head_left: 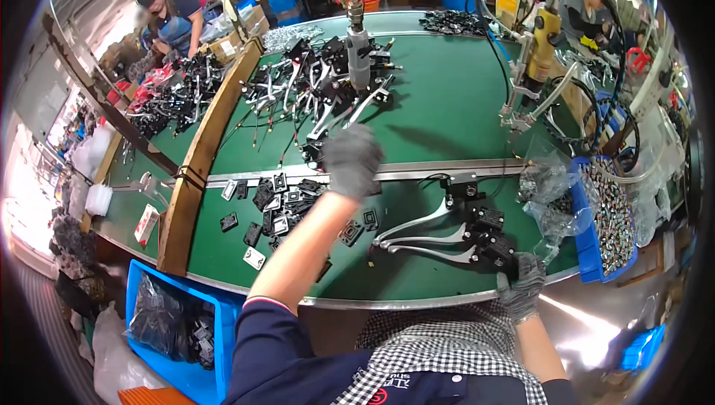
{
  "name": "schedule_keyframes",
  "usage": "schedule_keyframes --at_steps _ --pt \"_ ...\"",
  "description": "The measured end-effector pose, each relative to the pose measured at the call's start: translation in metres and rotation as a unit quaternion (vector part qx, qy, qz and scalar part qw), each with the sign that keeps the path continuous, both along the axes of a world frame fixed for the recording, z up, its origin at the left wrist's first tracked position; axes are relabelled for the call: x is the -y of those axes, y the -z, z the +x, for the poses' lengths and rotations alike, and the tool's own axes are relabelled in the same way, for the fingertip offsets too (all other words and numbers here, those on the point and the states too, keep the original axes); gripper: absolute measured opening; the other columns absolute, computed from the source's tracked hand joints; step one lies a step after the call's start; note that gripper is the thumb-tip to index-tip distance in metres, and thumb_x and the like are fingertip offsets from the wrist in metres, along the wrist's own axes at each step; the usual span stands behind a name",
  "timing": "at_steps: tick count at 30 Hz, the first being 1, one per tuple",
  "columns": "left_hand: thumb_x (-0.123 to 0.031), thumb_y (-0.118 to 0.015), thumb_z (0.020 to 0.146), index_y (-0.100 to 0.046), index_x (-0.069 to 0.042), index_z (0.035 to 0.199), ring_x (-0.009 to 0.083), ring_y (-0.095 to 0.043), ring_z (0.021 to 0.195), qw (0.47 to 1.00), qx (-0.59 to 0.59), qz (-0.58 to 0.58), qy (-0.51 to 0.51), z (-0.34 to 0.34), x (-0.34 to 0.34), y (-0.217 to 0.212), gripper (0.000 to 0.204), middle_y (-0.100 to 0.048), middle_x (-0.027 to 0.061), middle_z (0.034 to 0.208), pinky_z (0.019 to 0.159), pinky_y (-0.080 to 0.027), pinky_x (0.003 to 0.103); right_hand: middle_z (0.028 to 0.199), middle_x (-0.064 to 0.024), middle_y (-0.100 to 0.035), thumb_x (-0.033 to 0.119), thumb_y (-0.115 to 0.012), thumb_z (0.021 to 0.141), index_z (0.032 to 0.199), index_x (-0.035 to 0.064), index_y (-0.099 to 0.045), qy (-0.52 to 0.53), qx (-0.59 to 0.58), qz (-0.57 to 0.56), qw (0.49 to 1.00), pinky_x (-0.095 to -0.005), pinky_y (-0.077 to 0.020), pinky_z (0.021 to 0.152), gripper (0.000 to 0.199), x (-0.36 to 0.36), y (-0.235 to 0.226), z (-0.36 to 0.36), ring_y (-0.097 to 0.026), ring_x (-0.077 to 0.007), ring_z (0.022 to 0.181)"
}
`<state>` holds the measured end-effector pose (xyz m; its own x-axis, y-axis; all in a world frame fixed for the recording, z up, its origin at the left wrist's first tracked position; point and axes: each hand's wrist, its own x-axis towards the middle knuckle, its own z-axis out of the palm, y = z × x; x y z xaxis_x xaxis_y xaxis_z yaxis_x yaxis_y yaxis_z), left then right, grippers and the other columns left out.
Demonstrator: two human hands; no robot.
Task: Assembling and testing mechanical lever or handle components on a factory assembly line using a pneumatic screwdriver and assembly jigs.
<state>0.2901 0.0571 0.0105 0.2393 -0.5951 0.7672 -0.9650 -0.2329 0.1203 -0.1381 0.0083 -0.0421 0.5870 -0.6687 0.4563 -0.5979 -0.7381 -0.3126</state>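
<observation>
My left hand (353, 157), in a dark grey glove, reaches over the metal strip across the green bench. Its fingers are curled, and their tips are hidden. Just beyond it lies a silver brake lever (370, 107), at the near side of a heap of black and silver brake levers (294, 81). At the bench's front edge, my gloved right hand (524, 286) has its thumb apart from its fingers. The fingertips are beside the black housing of the nearest lever in a row of brake levers (436, 239); whether they touch it I cannot tell.
Small black and silver rectangular covers (279, 207) lie scattered left of centre. A hanging power driver (358, 58) is above the heap. A blue tray of small metal parts (596, 219) stands right, beside plastic bags (551, 204). A wooden beam (201, 159) borders the left; co-workers sit beyond.
</observation>
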Motion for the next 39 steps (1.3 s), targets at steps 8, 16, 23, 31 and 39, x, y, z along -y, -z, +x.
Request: schedule_keyframes --at_steps 8,16,23,31,39 --pt "-0.043 -0.073 0.075 -0.067 -0.002 0.103 0.0378 -0.065 0.098 0.908 -0.204 0.253 -0.266 0.091 0.010 0.009 0.050 -0.067 0.0237 0.101 0.088 -0.053 0.043 0.100 -0.0171 -0.057 0.040 -0.062 0.072 0.105 0.0032 -0.059 0.000 -0.005 -0.013 1.000 -0.0497 -0.0425 0.087 0.049 -0.001 0.003 0.004 -0.054 -0.0380 0.094" --pt "-0.033 -0.069 0.083 -0.064 -0.004 0.113 0.0373 -0.062 0.107 0.906 -0.246 0.346 0.000 0.063 0.109 0.044 0.042 -0.062 0.0230 0.115 0.094 -0.050 0.041 0.101 -0.0137 -0.058 0.036 -0.066 0.069 0.108 0.0104 -0.060 0.046 -0.020 -0.015 0.999 -0.0480 -0.0427 0.093 0.048 -0.002 0.004 0.003 -0.056 -0.0353 0.098" --pt "-0.014 -0.052 0.094 -0.059 -0.002 0.129 0.0239 -0.060 0.112 0.897 -0.386 0.070 0.205 0.092 0.102 0.042 0.038 -0.063 0.0146 0.127 0.094 -0.048 0.033 0.125 -0.0135 -0.057 0.040 -0.059 0.089 0.130 0.0081 -0.054 -0.008 -0.175 0.247 0.953 -0.0437 -0.0430 0.101 0.052 0.000 -0.049 0.007 -0.055 -0.0320 0.114" --pt "-0.014 -0.054 0.092 -0.060 -0.003 0.114 0.0265 -0.059 0.101 0.992 -0.040 -0.001 0.120 -0.173 0.035 -0.106 0.025 -0.061 0.0117 0.109 0.088 -0.048 0.037 0.095 -0.0064 -0.061 0.018 -0.066 0.084 0.095 0.0104 -0.062 -0.079 0.363 -0.018 0.928 -0.0409 -0.0487 0.085 0.014 0.005 0.008 -0.037 -0.061 -0.0268 0.093" --pt "-0.013 -0.061 0.088 -0.059 -0.003 0.101 0.0286 -0.058 0.087 0.923 0.032 0.080 0.376 -0.381 0.123 -0.143 0.016 -0.058 0.0106 0.091 0.080 -0.047 0.041 0.089 -0.0059 -0.062 0.021 -0.067 0.084 0.092 0.0111 -0.060 -0.044 0.497 -0.033 0.866 -0.0343 -0.0522 0.055 0.014 0.082 -0.066 -0.173 -0.064 -0.0215 0.073"
